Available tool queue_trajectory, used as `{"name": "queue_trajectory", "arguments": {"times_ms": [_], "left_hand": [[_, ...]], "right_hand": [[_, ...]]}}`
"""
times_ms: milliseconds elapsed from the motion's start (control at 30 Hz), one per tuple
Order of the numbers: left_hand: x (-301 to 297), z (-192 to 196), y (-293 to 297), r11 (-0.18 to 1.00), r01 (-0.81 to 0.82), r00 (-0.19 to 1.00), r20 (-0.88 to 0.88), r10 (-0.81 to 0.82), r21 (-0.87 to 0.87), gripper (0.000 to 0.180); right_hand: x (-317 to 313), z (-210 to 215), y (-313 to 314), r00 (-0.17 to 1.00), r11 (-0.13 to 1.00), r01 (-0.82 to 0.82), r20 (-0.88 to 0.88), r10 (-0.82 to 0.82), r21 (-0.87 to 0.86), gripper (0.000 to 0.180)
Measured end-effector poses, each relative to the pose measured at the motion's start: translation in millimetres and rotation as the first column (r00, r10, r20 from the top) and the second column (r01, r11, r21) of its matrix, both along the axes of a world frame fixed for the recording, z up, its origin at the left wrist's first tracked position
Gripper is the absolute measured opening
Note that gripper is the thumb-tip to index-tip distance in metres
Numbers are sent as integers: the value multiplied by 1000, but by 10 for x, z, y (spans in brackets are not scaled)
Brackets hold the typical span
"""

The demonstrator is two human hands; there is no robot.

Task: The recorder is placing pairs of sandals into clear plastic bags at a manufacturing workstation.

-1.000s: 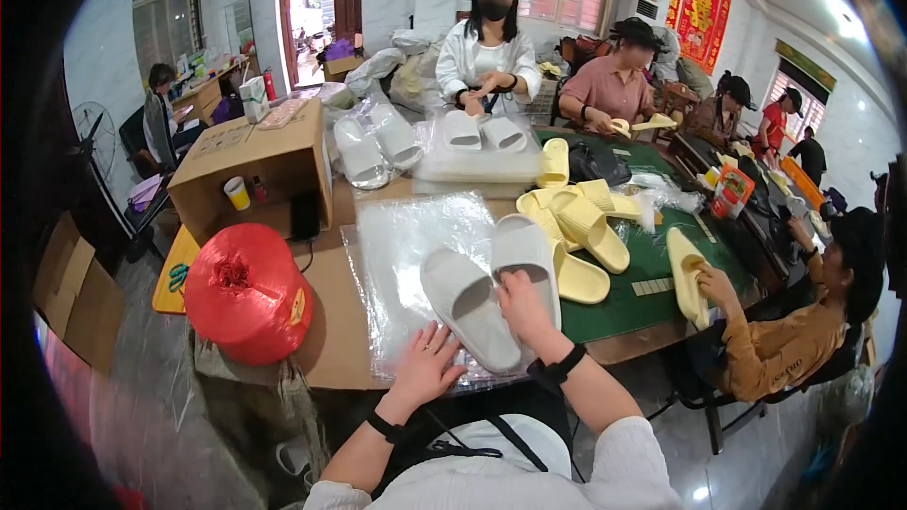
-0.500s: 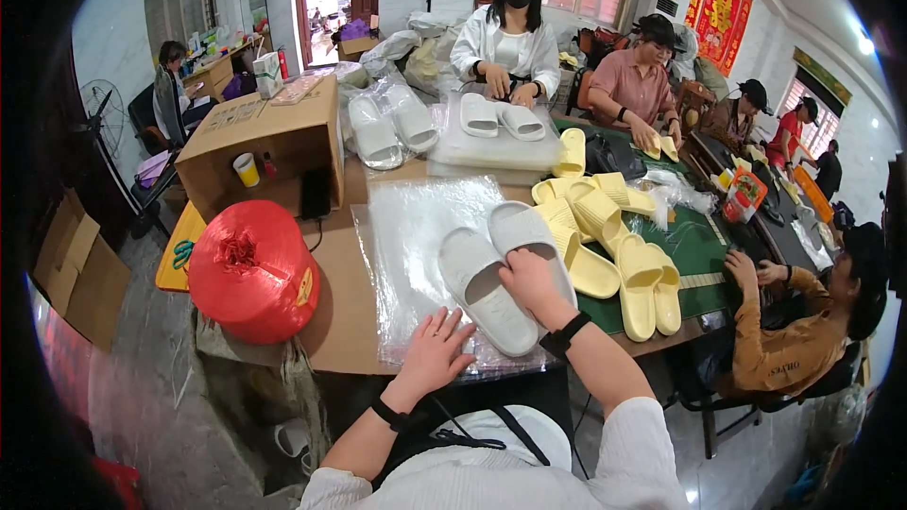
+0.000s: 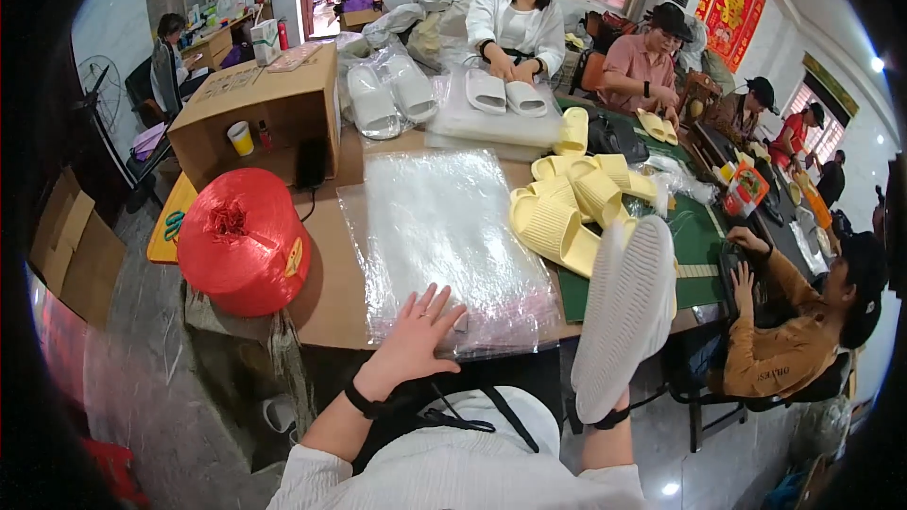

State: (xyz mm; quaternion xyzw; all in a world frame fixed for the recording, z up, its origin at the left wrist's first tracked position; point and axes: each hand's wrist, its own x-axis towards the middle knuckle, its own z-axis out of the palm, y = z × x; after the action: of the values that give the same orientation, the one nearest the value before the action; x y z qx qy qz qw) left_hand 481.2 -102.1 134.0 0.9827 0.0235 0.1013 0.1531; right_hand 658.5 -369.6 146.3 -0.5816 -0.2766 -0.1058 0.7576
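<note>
My left hand (image 3: 416,332) rests with fingers spread on the near edge of a stack of clear plastic bags (image 3: 436,217). To the right, a pair of pale grey slide slippers (image 3: 625,316) is raised upright, ribbed sole facing me. My right hand (image 3: 619,403) holds them from behind; its fingers are hidden by the slippers, and only part near the wristband shows. Beyond the raised pair, a pile of yellow slides (image 3: 557,223) lies on the green cutting mat (image 3: 694,244).
A big red roll of plastic twine (image 3: 244,244) stands left, before an open cardboard box (image 3: 260,99) holding a cup. Across the table, a person handles white slides (image 3: 487,92) on stacked bags (image 3: 491,129). Another person in a brown top (image 3: 789,340) sits at right.
My right hand has lifted the grey slippers off the plastic bags and moved them right, turning their soles toward me. My left hand stays at the bags' near edge.
</note>
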Motion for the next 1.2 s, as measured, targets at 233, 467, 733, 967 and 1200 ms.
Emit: {"name": "queue_trajectory", "arguments": {"times_ms": [233, 467, 733, 967, 1200], "left_hand": [[-170, -311, 35, 992, -60, 997, 40, 65, -115, 47], [9, -163, 107, 740, -165, 979, -15, 204, -652, 40], [163, -69, 69, 463, -186, 972, -93, 217, -867, 38], [59, -17, 164, 451, 15, 999, 36, 37, -892, 47], [48, 125, -4, 960, 27, 994, 110, 4, -279, 51]], "right_hand": [[-622, 41, -665, 968, 923, 174, 231, -97, -343, 29], [-166, 80, -187, 990, 919, 100, 134, -52, -381, 35], [-309, -133, 76, 820, 713, -62, 372, 435, -698, 37], [-230, -193, 180, 861, 571, 57, 330, 388, -819, 29], [-348, -87, 159, 856, 484, 138, 350, 381, -864, 20]]}}
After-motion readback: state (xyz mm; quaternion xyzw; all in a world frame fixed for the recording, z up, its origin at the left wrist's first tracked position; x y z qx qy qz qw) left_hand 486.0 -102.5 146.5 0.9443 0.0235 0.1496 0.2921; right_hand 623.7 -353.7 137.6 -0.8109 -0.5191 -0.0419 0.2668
